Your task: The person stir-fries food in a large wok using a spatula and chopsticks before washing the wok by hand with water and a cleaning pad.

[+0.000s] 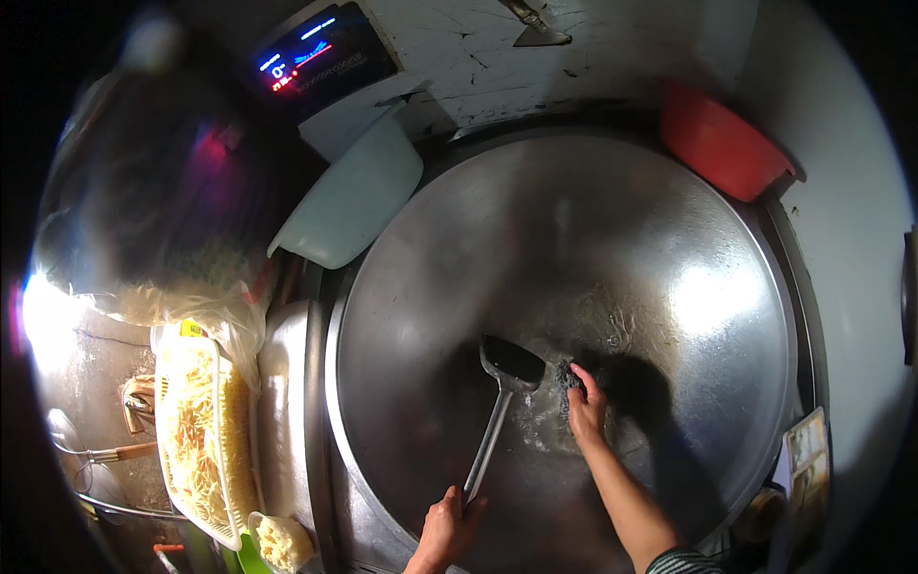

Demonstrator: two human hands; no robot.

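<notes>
A very large metal wok [459, 237] fills the middle of the view, with a little shallow liquid [545, 430] low in its bowl. My left hand [446, 527] grips the handle of a wok spatula [510, 362], whose dark, wet-looking blade is over the wok's lower middle. Just right of the blade, my right hand [588, 409] pinches a dark metal scouring pad [566, 377], partly hidden by the fingers, down at the liquid. A strong shadow of the right arm falls across the wok to its right.
A pale green plastic basin [358, 194] leans at the wok's upper left rim, a red basin [724, 143] at its upper right. Left stand a white basket [221, 430] of pale shredded food and a small tub [283, 543]. A lit control panel [323, 61] is behind.
</notes>
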